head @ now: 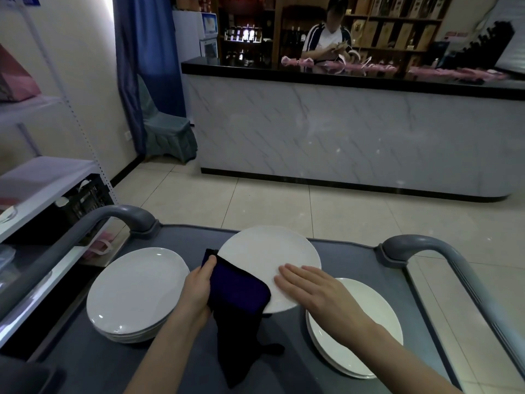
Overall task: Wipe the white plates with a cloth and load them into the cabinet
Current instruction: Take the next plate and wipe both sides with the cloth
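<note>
A dark grey cart (292,371) fills the lower part of the view, with a curved grey handle at its 10 o'clock corner (125,214) and another at 2 o'clock (420,245). A stack of white plates (136,291) sits at 9 o'clock on the top, and a lower stack (380,302) sits at 4 o'clock.

Between them a single plate (270,251) is held above the cart top, its 4 o'clock edge overlapping the right stack. The left hand (199,291) is at the plate's 8 o'clock rim. Its thumb and fingers curl around a dark blue cloth (238,291), which is folded over that rim with its tail hanging down to the cart. The right hand (309,288) lies flat on the plate's face at 4 o'clock, fingers straight and together.

The floor (312,209) is pale tile. From 12 to 2 o'clock stands a marble-look counter (341,132) with a black top carrying pink folded items (298,62). A person (326,38) is behind it, in front of wooden shelves of boxes (397,29). At 11 o'clock are a blue curtain (142,66) and a covered chair (164,129). At 9 o'clock is a white shelf unit (42,177) with a black crate (85,200) under it.

The printing on the boxes and wall signs is too blurred to read.
</note>
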`<action>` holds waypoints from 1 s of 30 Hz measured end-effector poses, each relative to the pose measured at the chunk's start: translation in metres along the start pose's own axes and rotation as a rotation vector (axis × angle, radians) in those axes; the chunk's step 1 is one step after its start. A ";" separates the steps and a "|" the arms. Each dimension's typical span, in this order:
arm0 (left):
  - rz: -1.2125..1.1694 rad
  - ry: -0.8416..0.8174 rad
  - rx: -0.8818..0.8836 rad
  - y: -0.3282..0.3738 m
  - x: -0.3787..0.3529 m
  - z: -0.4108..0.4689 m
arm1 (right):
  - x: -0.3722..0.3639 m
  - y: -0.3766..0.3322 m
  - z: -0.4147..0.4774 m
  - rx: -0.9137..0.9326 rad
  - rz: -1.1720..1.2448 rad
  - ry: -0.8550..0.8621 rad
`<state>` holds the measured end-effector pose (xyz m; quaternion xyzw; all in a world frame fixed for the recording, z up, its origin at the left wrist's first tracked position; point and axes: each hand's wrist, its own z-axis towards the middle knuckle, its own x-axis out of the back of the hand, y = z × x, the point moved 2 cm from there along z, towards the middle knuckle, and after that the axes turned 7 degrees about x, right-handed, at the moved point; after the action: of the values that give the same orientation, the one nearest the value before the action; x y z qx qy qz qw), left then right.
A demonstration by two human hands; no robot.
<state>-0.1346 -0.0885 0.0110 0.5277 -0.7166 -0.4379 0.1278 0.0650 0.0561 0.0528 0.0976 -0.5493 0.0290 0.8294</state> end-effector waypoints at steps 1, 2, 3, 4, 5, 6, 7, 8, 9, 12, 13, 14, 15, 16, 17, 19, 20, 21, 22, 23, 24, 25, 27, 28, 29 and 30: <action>-0.024 0.026 0.003 0.000 0.003 0.001 | -0.002 0.000 -0.002 -0.048 0.031 0.009; -0.062 0.064 -0.003 0.000 0.006 0.003 | -0.004 0.000 -0.003 -0.109 0.070 0.020; -0.102 0.107 -0.022 -0.001 0.010 0.004 | -0.006 0.000 -0.005 -0.191 0.132 0.038; -0.138 0.147 -0.050 -0.001 0.012 0.004 | -0.007 0.001 -0.007 -0.304 0.227 0.061; -0.169 0.173 -0.080 0.000 0.012 0.003 | -0.006 0.002 -0.009 -0.442 0.342 0.081; -0.195 0.182 -0.108 0.000 0.011 0.002 | -0.006 0.003 -0.010 -0.579 0.458 0.087; -0.215 0.178 -0.127 -0.001 0.007 0.000 | -0.005 0.004 -0.010 -0.691 0.557 0.104; -0.226 0.164 -0.130 -0.002 0.000 -0.003 | -0.004 0.005 -0.009 -0.779 0.652 0.143; -0.224 0.144 -0.129 -0.003 -0.009 -0.006 | -0.004 0.004 -0.009 -0.858 0.769 0.193; -0.127 0.088 -0.174 -0.010 -0.041 -0.017 | -0.003 -0.003 -0.004 -1.055 1.129 0.397; -0.077 0.055 -0.206 -0.014 -0.051 -0.021 | -0.002 -0.007 -0.002 -1.100 1.231 0.453; -0.019 -0.004 -0.248 -0.019 -0.059 -0.025 | -0.001 -0.011 0.000 -1.127 1.316 0.496; 0.078 -0.074 -0.303 -0.025 -0.066 -0.028 | 0.001 -0.014 0.002 -1.146 1.387 0.527; 0.241 -0.137 -0.389 -0.031 -0.070 -0.031 | 0.003 -0.015 0.003 -1.153 1.450 0.552; 0.471 -0.188 -0.511 -0.034 -0.073 -0.034 | 0.006 -0.016 0.005 -1.156 1.504 0.577; 0.869 -0.199 -0.760 -0.040 -0.074 -0.035 | 0.012 -0.014 0.007 -1.179 1.577 0.631; 0.959 -0.188 -0.828 -0.041 -0.074 -0.038 | 0.014 -0.013 0.007 -1.198 1.600 0.657; 0.990 -0.188 -0.865 -0.041 -0.075 -0.042 | 0.015 -0.012 0.008 -1.213 1.621 0.676; 1.000 -0.208 -0.895 -0.042 -0.076 -0.046 | 0.015 -0.012 0.008 -1.222 1.641 0.688; 1.022 -0.238 -0.925 -0.043 -0.079 -0.050 | 0.014 -0.013 0.008 -1.230 1.664 0.694; 1.052 -0.268 -0.948 -0.044 -0.081 -0.055 | 0.013 -0.015 0.008 -1.236 1.687 0.697; 1.078 -0.294 -0.958 -0.042 -0.083 -0.057 | 0.012 -0.018 0.008 -1.241 1.712 0.699; 1.141 -0.318 -0.942 -0.032 -0.086 -0.053 | 0.010 -0.023 0.006 -1.226 1.756 0.695; 1.179 -0.306 -0.926 -0.025 -0.088 -0.047 | 0.011 -0.024 0.004 -1.210 1.768 0.693; 1.216 -0.277 -0.908 -0.018 -0.088 -0.042 | 0.011 -0.025 0.004 -1.194 1.773 0.693; 1.244 -0.236 -0.883 -0.010 -0.087 -0.036 | 0.013 -0.024 0.003 -1.176 1.775 0.697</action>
<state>-0.0689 -0.0312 0.0490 -0.1222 -0.6491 -0.5841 0.4717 0.0709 0.0311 0.0624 -0.7491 -0.0902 0.3720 0.5406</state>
